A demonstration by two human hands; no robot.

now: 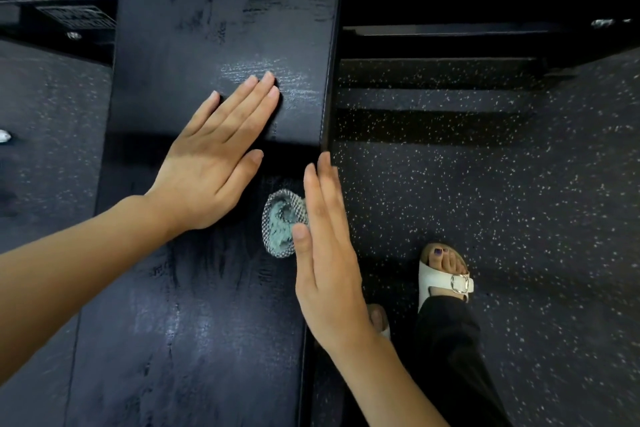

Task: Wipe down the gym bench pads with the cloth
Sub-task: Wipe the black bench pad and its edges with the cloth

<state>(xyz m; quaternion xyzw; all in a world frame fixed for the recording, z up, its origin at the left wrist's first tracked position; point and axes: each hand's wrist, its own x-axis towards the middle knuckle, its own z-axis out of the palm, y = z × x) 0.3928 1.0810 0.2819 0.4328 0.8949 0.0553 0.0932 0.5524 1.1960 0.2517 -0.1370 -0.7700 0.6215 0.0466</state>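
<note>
- While the left hand (211,166) lies flat at 9 o'clock, its fingers are straight and close together and hold nothing; the fingertips rest on the upper pad (225,10) and the heel of the hand sits over the dark gap (131,146) between the two pads.
- The upper pad runs from the centre toward 12 o'clock and shows dull smears and a lighter streaked patch just beyond the left fingertips.
- The lower pad (190,340) fills the view from the centre toward 7 o'clock.
- The cloth (280,222), a small grey-green bunch with a checked mesh edge, lies on the lower pad just below the centre, near the pad's right edge and close to the gap.
- The right hand (329,260) is at 6 o'clock, fingers straight and together, pointing toward 12 o'clock and gripping nothing; its thumb lies on the cloth's right side.
- Whether the right palm presses the cloth cannot be told.
- A foot in a white sandal (446,282) and a black trouser leg (450,357) stand at 5 o'clock on the speckled floor (519,201).
- Black frame bars (450,35) cross at 1 o'clock.
</note>
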